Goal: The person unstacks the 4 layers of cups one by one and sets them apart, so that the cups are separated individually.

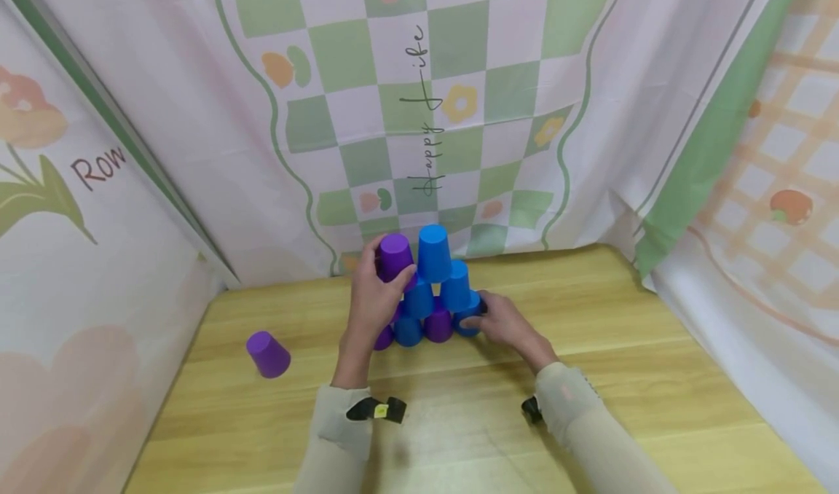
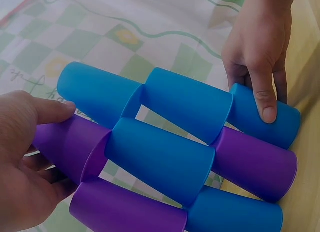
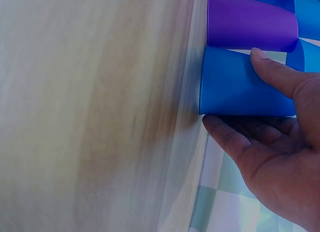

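Observation:
Upside-down blue and purple cups stand stacked as a stepped wall on the table. My left hand (image 1: 373,297) grips a purple cup (image 2: 75,142) in the third row, thumb on one side and fingers on the other. Its rim sits at the tops of a purple cup (image 2: 125,207) and a blue cup (image 2: 160,157) below. Beside it in that row is another blue cup (image 1: 434,253). At the bottom right end, my right hand (image 1: 506,323) holds a blue cup (image 3: 245,86) between thumb and fingers. Next to that one stands a purple cup (image 3: 252,21).
One loose purple cup (image 1: 269,354) stands upside down on the wooden table (image 1: 446,436), left of the stack. Close behind the stack hangs a green-and-white checked curtain (image 1: 452,151), with more printed cloth at the left and right sides.

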`<state>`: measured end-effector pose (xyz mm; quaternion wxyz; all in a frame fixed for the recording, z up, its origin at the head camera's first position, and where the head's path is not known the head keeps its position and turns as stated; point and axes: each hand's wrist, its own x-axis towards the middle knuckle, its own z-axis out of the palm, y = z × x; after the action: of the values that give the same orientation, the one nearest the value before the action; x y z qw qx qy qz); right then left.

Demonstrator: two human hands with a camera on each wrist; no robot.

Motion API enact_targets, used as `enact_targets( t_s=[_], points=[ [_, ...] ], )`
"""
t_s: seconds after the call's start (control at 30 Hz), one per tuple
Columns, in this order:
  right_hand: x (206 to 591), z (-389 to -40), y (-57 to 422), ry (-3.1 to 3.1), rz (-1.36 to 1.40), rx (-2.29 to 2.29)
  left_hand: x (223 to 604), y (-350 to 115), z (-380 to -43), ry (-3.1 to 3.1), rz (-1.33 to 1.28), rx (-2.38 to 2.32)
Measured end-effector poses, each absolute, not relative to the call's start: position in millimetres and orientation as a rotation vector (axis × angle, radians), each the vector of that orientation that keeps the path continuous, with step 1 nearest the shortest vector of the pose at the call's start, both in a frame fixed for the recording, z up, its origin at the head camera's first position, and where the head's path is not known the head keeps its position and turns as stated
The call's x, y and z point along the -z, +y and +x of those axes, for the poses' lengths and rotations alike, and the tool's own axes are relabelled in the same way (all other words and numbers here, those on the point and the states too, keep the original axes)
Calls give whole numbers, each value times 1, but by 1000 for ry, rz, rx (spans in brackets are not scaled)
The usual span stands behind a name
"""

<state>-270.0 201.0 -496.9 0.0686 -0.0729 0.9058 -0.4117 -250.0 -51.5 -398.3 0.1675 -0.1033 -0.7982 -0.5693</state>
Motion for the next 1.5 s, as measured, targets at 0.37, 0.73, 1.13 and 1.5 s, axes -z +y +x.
enact_targets(
  t_s=[0.37,0.73,1.13,1.5],
  points=[
    [500,-271,202,2712,-213,1232,397,-55,-247,-2268,-277,1653],
    [501,-270,201,2716,-202,1225,397,-62,-242,-2218,-302,1664],
    [499,-270,201,2725,-197,1213,392,-71,-232,-2234,-216,1668],
    [498,-271,200,2750,-211,1209,395,-92,-224,-2218,-112,1660]
  ],
)
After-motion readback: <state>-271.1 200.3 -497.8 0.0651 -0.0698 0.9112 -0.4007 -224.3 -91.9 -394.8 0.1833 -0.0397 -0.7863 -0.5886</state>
